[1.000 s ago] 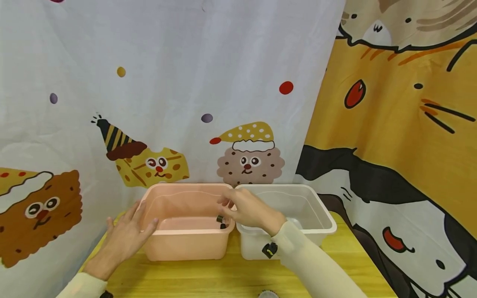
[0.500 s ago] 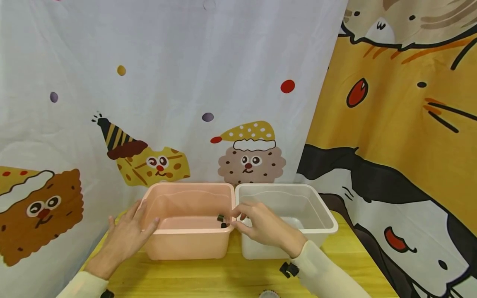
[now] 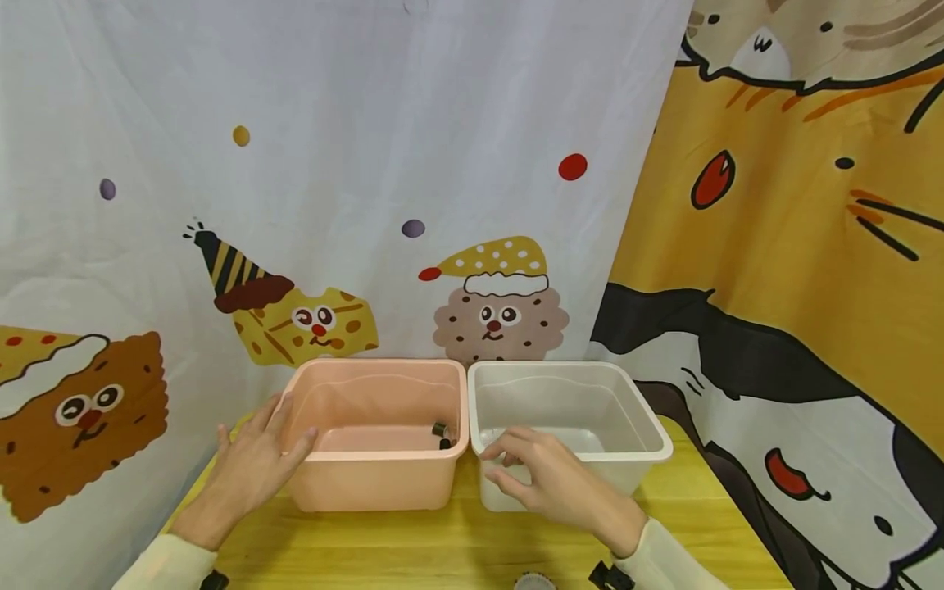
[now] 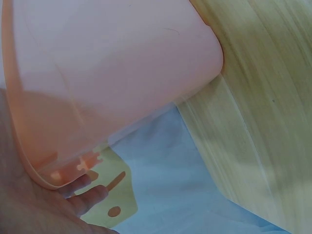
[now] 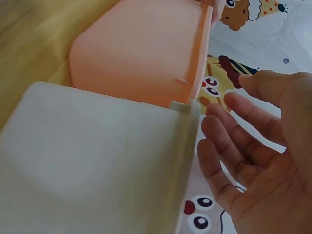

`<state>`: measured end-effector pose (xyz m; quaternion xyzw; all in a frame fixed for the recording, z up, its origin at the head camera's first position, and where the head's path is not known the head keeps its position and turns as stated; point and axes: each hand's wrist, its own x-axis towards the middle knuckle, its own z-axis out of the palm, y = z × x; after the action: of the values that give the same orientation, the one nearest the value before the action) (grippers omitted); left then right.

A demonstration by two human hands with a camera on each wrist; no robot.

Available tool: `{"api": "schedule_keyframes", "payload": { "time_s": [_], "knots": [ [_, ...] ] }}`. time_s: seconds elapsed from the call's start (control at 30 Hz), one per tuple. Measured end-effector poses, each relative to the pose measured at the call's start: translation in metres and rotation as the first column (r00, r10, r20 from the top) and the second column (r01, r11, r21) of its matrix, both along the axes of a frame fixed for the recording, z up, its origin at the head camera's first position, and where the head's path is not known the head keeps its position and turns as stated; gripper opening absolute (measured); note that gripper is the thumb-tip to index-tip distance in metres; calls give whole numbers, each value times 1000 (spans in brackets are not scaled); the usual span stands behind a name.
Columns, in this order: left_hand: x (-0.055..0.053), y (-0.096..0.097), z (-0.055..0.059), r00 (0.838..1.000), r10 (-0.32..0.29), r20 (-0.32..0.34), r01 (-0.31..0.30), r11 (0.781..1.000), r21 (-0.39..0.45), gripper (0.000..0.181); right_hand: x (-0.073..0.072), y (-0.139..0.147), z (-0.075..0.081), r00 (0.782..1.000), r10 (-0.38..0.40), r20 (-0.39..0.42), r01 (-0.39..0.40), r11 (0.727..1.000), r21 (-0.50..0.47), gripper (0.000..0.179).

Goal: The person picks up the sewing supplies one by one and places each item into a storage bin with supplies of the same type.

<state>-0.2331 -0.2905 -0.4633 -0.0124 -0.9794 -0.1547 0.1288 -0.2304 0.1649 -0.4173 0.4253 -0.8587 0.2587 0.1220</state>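
Observation:
A pink plastic bin [image 3: 376, 483] and a white plastic bin [image 3: 642, 455] stand side by side on the table. My left hand [image 3: 254, 471] rests on the left rim of the pink bin, its fingers spread and fairly straight. The left wrist view shows the fingers [image 4: 85, 200] outside the rim. My right hand [image 3: 549, 479] hovers at the front rim of the white bin, fingers loosely bent and nothing between them. In the right wrist view its palm [image 5: 273, 195] is bare. Small dark pieces [image 3: 440, 429] lie at the right end inside the pink bin, too small to identify.
The bins stand on a yellow wood-grain table [image 3: 383, 549]. A small round object [image 3: 534, 582] is cut off at the bottom edge of the head view. A printed cloth curtain [image 3: 332, 164] hangs right behind the bins, and another [image 3: 752, 246] hangs on the right.
My right hand has moved from over the right end of the pink bin rightward and nearer, to the white bin's front rim. My left hand has stayed on the pink rim.

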Motion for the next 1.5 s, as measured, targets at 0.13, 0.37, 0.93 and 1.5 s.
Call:
{"api": "schedule_keyframes", "payload": {
  "time_s": [0.13, 0.37, 0.93, 1.5],
  "knots": [
    [0, 0, 1, 1000, 1, -10, -1, 1000, -7, 94, 8, 11, -10, 1000, 16, -14, -16, 1000, -19, 16],
    [0, -1, 1, 999, -10, -31, 9, 1000, -23, 90, 18, 28, -27, 991, 4, 130, -4, 1000, 1, 16],
    [0, -1, 0, 1000, -5, -13, 5, 1000, 0, 93, 23, 62, -75, 941, -20, 337, -37, 986, 162, 25],
    [2, 1, 1, 999, -2, -38, 1, 1000, -24, 90, 33, 77, -116, 752, -55, 656, -136, 962, 237, 56]
  ]
}}
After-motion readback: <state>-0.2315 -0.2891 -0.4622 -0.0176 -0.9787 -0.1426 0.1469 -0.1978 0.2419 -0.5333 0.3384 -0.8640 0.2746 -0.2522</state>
